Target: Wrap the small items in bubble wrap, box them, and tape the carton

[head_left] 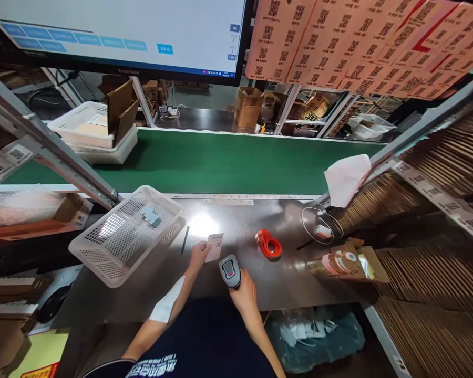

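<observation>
Pinched in my left hand is a small pale paper slip printed with a QR code. My right hand wraps round the handle of a grey and black barcode scanner, whose head is close beside the slip. To the left of my left hand lies a thin dark pen. Farther left, a white perforated basket holds a few small light-blue boxes. An orange tape dispenser rests on the metal table, to the right of the scanner.
A green conveyor belt runs behind the table, with stacked white trays at its left. A monitor and a pink QR-code sheet hang above. At right stand a bottle and stacked flat cardboard.
</observation>
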`<state>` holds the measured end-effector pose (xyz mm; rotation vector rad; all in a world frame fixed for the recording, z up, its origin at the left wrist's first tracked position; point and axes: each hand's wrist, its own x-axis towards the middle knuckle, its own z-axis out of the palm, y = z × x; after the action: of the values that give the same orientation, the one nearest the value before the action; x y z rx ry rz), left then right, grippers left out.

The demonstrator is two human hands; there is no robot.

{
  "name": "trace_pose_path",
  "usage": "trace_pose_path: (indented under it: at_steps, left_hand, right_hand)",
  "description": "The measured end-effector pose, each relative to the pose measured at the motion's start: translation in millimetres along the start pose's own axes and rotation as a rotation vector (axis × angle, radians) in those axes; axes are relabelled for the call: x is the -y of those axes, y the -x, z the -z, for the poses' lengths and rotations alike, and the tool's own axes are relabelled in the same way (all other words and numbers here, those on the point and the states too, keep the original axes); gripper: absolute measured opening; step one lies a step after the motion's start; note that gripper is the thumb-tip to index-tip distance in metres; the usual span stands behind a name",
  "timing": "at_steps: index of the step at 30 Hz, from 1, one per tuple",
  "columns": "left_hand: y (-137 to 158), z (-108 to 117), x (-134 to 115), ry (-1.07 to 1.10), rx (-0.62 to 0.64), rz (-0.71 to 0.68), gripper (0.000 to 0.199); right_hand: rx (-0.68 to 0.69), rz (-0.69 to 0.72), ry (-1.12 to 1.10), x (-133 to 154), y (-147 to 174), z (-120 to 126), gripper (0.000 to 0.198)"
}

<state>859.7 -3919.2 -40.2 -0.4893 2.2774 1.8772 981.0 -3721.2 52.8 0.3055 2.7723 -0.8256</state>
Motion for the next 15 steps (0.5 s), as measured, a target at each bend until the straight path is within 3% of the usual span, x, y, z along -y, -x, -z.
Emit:
trace_pose_path:
  at_steps: [15]
  left_hand:
    - [6.3,-3.6,1.3,0.022,0.003,0.043,0.008]
  right_hand:
    - [0.070,0.030,0.065,5.3,-5.9,-2.0,0.029]
